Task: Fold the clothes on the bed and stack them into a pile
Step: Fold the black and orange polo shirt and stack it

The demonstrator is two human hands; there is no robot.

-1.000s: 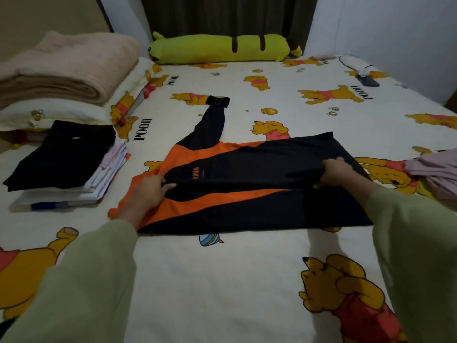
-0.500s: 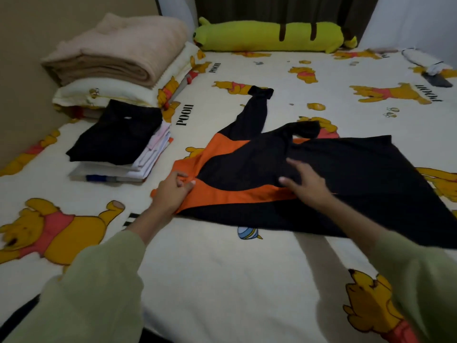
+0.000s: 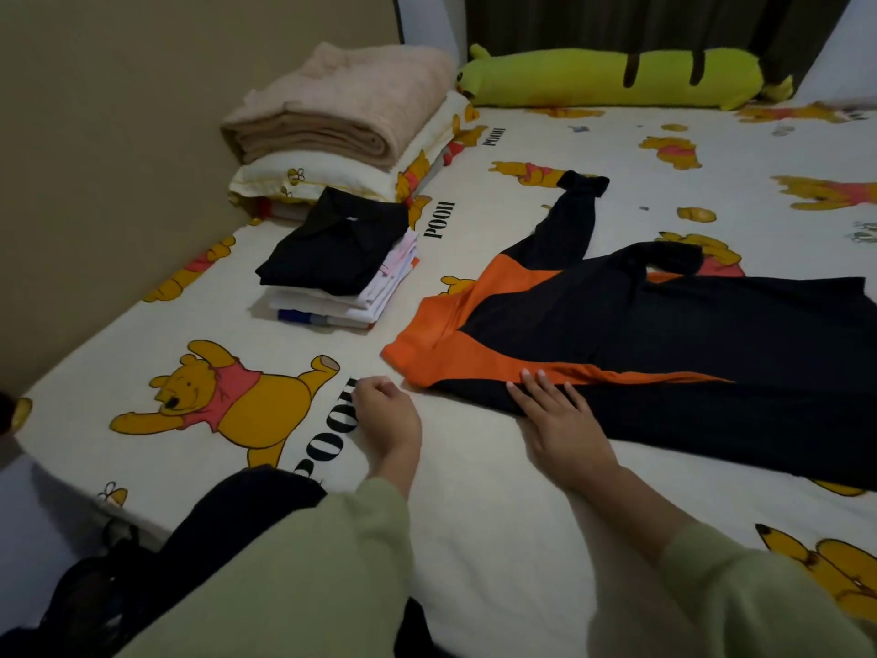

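right hand (image 3: 560, 422): flat, fingers straight, pressing near edge of black-orange jersey (image 3: 664, 334) | left hand (image 3: 387, 420): loosely curled, holding nothing, on bedsheet (image 3: 474, 491) left of jersey | folded pile (image 3: 341, 263): left, apart from jersey

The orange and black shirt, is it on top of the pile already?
No, the orange and black shirt lies spread on the bed beside the pile.

A black and orange long-sleeved shirt (image 3: 655, 344) is spread flat on the bed (image 3: 474, 491), one sleeve stretched away. To its left, a pile of folded clothes (image 3: 341, 268) is stacked, topped by a black garment.
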